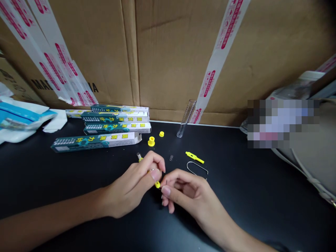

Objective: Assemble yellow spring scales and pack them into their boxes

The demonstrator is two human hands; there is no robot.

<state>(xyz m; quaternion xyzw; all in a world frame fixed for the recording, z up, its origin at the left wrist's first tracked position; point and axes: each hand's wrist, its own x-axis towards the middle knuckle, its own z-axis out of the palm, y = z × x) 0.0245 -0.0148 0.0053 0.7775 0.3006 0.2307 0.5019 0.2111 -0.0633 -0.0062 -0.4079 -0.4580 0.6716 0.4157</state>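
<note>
Left hand (pixel 131 185) and right hand (pixel 186 196) pinching small yellow plastic part (pixel 157 184) between them; tiny spring (pixel 171 158), wire loop (pixel 196 168) just beyond on black surface (pixel 262 196).

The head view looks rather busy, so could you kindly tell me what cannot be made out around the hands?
Head view:
- The yellow plastic piece: mostly hidden by the left hand and right hand.
- The clear-tipped yellow rod: its far end is hidden under the left hand.
- The tiny spring: too small for detail.
- The pixelated patch: blurs what lies there.
</note>
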